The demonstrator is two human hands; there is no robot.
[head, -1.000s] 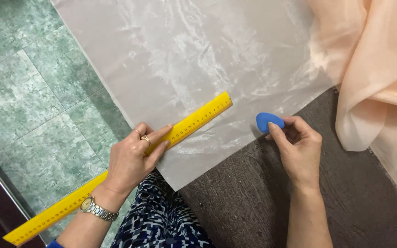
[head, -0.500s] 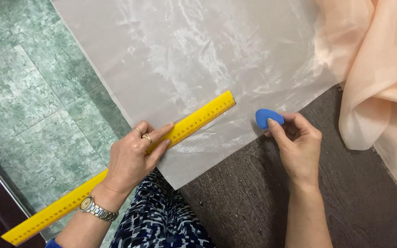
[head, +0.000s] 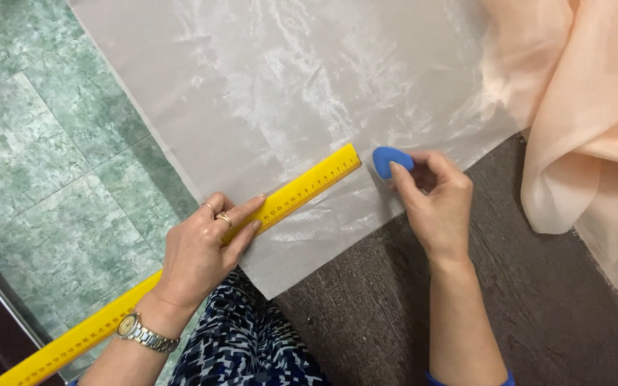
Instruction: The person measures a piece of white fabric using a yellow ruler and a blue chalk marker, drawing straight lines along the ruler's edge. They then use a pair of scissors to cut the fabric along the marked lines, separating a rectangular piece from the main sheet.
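Note:
A long yellow ruler lies slanted across the near edge of a sheer white fabric sheet spread on the floor. My left hand, with rings and a wristwatch, presses flat on the ruler's middle. My right hand pinches a blue piece of tailor's chalk, which touches the fabric just past the ruler's far tip.
Peach sheer fabric is bunched at the right. Green marbled floor tiles lie to the left, a dark grey carpet to the lower right. My patterned blue and white clothing shows at the bottom.
My right hand has moved the blue chalk a little left, closer to the ruler's far tip. The left hand and ruler have stayed put.

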